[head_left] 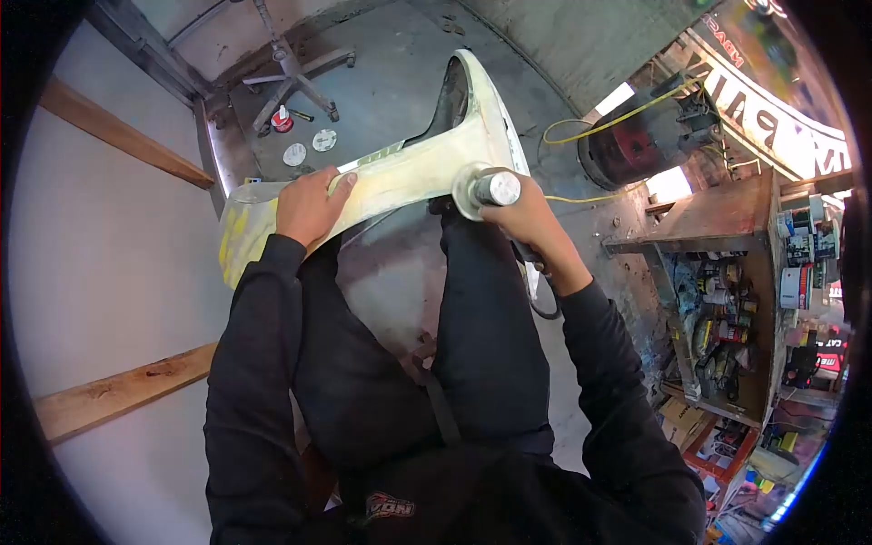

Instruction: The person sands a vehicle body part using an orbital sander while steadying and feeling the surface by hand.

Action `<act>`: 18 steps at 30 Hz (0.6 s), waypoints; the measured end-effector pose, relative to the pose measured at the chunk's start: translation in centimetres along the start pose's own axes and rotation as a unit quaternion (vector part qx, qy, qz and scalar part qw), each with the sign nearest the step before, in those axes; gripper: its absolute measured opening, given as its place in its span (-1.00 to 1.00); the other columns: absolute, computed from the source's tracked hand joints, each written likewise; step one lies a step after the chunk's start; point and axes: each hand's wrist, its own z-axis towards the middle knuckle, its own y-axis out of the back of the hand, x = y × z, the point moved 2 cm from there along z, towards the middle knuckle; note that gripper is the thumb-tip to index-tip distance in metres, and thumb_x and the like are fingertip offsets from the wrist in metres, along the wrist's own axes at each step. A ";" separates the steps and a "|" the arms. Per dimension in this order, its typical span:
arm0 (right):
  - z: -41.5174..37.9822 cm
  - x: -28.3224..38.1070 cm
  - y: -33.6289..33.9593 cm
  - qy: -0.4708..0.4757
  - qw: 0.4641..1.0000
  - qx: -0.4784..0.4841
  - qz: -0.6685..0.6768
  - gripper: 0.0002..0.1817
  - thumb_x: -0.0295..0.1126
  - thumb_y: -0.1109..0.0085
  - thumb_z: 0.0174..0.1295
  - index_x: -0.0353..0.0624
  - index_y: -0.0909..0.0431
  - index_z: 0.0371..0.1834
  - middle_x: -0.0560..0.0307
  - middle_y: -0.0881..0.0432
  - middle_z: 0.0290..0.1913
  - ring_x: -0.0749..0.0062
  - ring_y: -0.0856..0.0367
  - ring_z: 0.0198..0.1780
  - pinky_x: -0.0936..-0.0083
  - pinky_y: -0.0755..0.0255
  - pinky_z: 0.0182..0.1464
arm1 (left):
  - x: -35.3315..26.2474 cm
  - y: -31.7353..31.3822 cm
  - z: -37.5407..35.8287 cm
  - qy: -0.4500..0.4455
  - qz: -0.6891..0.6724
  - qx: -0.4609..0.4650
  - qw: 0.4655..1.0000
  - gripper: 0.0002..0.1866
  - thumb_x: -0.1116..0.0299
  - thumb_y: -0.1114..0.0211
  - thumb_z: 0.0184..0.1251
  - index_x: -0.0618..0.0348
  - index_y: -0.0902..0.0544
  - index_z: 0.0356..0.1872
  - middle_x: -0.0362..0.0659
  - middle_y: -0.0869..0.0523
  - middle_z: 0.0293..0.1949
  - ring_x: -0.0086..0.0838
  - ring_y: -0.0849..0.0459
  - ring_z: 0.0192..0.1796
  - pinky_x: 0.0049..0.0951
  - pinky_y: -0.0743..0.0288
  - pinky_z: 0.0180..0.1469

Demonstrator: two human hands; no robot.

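Note:
Across my knees lies a long, curved body panel (413, 168), pale cream with yellowish patches at its left end. My left hand (313, 207) grips its left part, thumb on the near side; some fingertips are hidden. My right hand (525, 207) is closed around a handheld round sander (499, 189), whose silver cylindrical end faces me. The sander's disc is against or very near the right part of the panel; contact is not clear. A dark hose (548, 304) hangs below the right wrist.
Two round sanding discs (324, 140) and a red tin (282, 119) lie on the floor ahead, near a metal stand's legged base (295, 80). To the right are a dark red tank (627, 145) with a yellow hose (581, 199) and a cluttered wooden shelf (713, 213).

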 end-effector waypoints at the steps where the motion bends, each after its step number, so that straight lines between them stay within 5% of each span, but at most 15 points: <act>1: -0.2 -0.1 0.0 -0.005 1.000 0.002 -0.003 -0.42 -0.36 -0.48 -0.11 -0.19 -0.68 0.11 -0.14 -0.79 -0.05 0.09 -0.77 0.03 0.28 -0.56 0.16 | 0.0 0.0 -0.1 -0.008 -0.001 -0.014 1.000 -0.45 -0.18 -0.05 0.55 0.16 -0.67 -0.22 0.05 -0.72 -0.43 0.05 -0.73 -0.24 0.05 -0.52 -0.17; 4: -0.4 0.5 0.4 -0.043 0.999 0.003 -0.011 -0.42 -0.36 -0.48 -0.12 -0.19 -0.68 0.10 -0.14 -0.79 -0.06 0.10 -0.77 0.03 0.27 -0.57 0.15 | -0.1 0.0 0.0 -0.008 -0.004 -0.011 1.000 -0.45 -0.18 -0.06 0.55 0.16 -0.67 -0.22 0.06 -0.72 -0.44 0.05 -0.73 -0.25 0.05 -0.52 -0.18; 7: 0.5 1.1 0.1 -0.035 0.999 -0.003 0.006 -0.51 -0.51 -0.43 -0.07 -0.28 -0.69 0.04 0.10 -0.79 -0.17 0.44 -0.73 -0.13 0.44 -0.57 0.07 | 0.0 -0.1 0.0 -0.011 0.004 -0.015 1.000 -0.44 -0.19 -0.05 0.55 0.16 -0.67 -0.22 0.06 -0.73 -0.43 0.05 -0.73 -0.25 0.06 -0.52 -0.18; 10: 2.1 1.8 -0.1 -0.006 1.000 -0.011 -0.010 -0.54 -0.50 -0.45 -0.07 -0.28 -0.71 0.00 0.08 -0.80 -0.17 0.43 -0.73 -0.15 0.43 -0.57 0.04 | -0.1 0.2 0.1 0.016 0.005 0.029 0.999 -0.46 -0.17 -0.07 0.55 0.13 -0.72 -0.03 0.15 -0.78 -0.22 0.12 -0.73 -0.12 0.09 -0.52 -0.08; 11: 2.9 1.9 0.1 -0.018 1.000 0.000 -0.010 -0.45 -0.35 -0.49 -0.12 -0.30 -0.69 0.04 -0.15 -0.80 -0.07 0.10 -0.78 0.01 0.31 -0.57 0.12 | -0.1 0.3 0.1 0.017 0.006 0.031 0.999 -0.46 -0.16 -0.06 0.55 0.13 -0.72 -0.03 0.15 -0.78 -0.22 0.12 -0.73 -0.11 0.09 -0.52 -0.07; 18: 6.5 5.0 0.4 -0.071 0.997 0.015 0.007 -0.54 -0.36 -0.49 -0.12 -0.31 -0.72 -0.09 0.02 -0.79 -0.24 0.32 -0.75 -0.19 0.40 -0.57 -0.08 | 0.3 -0.3 0.1 0.003 0.007 0.008 1.000 -0.45 -0.19 -0.05 0.55 0.14 -0.70 -0.15 0.12 -0.76 -0.33 0.09 -0.73 -0.20 0.07 -0.52 -0.13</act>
